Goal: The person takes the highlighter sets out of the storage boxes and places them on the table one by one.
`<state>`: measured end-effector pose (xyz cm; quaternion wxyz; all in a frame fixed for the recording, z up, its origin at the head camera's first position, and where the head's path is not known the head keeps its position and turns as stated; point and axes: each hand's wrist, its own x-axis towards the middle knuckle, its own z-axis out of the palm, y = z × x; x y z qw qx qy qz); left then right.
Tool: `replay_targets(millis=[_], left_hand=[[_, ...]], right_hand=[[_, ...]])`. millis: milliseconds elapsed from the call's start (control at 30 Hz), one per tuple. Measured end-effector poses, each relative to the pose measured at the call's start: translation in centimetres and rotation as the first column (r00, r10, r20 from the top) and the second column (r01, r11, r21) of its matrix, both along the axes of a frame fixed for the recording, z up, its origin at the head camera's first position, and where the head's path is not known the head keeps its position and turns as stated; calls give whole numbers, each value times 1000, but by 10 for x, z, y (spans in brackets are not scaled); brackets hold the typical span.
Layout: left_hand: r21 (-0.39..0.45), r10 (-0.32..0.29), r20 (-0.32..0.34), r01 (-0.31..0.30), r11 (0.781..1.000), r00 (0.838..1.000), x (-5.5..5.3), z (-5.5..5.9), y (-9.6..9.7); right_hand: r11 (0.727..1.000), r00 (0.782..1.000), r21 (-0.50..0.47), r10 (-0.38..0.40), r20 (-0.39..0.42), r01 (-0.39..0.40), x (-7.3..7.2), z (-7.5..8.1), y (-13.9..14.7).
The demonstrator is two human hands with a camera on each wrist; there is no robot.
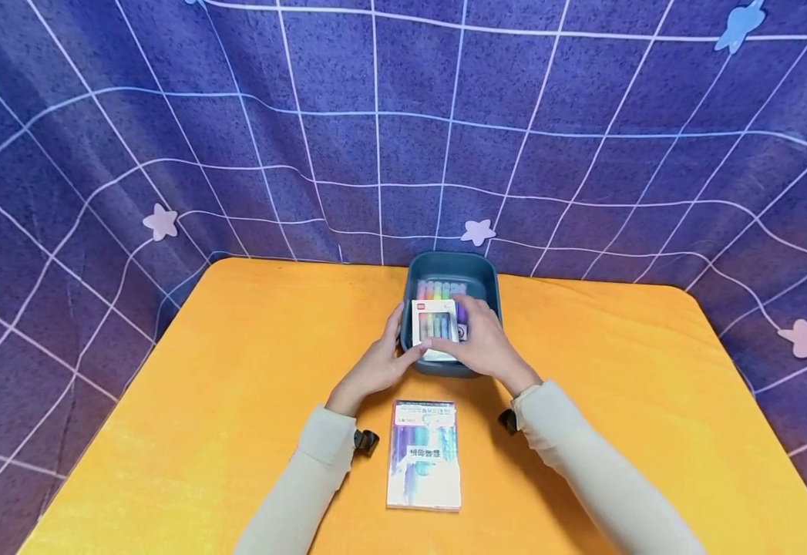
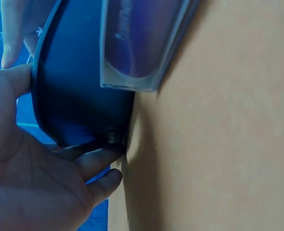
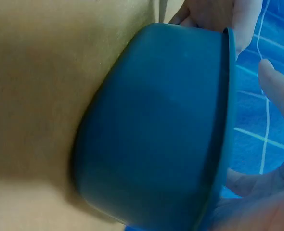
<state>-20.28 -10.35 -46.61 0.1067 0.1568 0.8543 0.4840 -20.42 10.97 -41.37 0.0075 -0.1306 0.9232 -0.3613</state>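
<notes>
A dark teal plastic bin (image 1: 450, 266) stands at the back of the table. My left hand (image 1: 379, 365) holds its left side, thumb at the near rim and fingers along the outer wall; the left wrist view shows this hand (image 2: 41, 173) against the bin wall (image 2: 79, 72). My right hand (image 1: 484, 339) grips a white windowed box of pastel highlighters (image 1: 434, 327) over the bin, thumb at its near edge and fingers at its far right. In the right wrist view the right hand (image 3: 277, 159) is beyond the bin's rim (image 3: 228, 120), which hides the box.
Other colourful pens (image 1: 438, 290) lie in the bin under the box. A flat purple-and-blue printed pack (image 1: 424, 474) lies nearer on the orange table cover (image 1: 250, 401). Behind the table hangs a blue gridded curtain (image 1: 348, 139).
</notes>
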Motion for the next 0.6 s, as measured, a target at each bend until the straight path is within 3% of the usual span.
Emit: replay_targets(millis=[167, 600], left_hand=[[-10, 8, 0, -8, 1000, 1000, 0, 1, -1], [-11, 13, 6, -13, 1000, 1000, 0, 0, 0]], right_hand=[[999, 998, -34, -22, 60, 24, -9, -2, 0], [998, 977, -4, -63, 205, 65, -18, -8, -1]])
